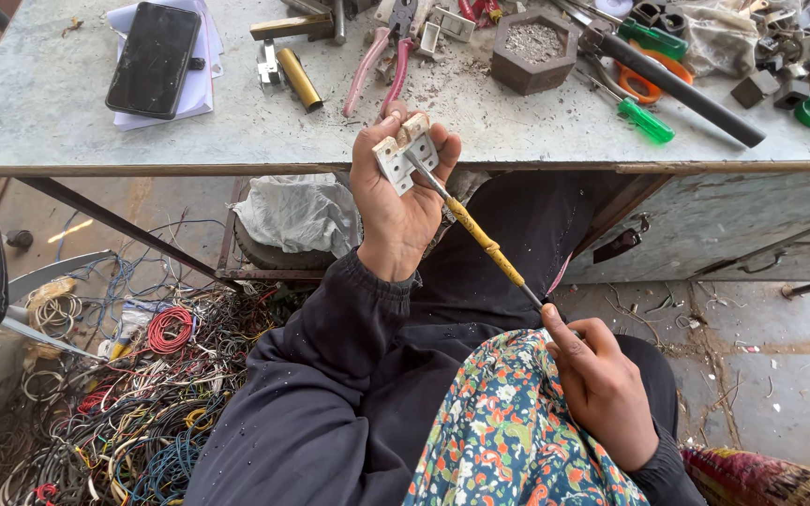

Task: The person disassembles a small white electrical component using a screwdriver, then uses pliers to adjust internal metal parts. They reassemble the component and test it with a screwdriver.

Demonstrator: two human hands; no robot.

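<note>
My left hand (396,201) is raised in front of the workbench edge, gripping a small white plastic switch part (405,153) with tan blocks on it. My right hand (602,384) rests low on my lap over a floral cloth (508,431) and holds the end of a long thin tool with a yellow patterned shaft (485,239). The tool's metal tip touches the white part.
The grey workbench (67,122) carries a black phone (154,58) on papers, pink-handled pliers (377,66), a brass tube (300,80), a dark hexagonal pot (533,49), green-handled screwdrivers (644,120) and a black rod (696,94). Tangled coloured wires (142,394) cover the floor at left.
</note>
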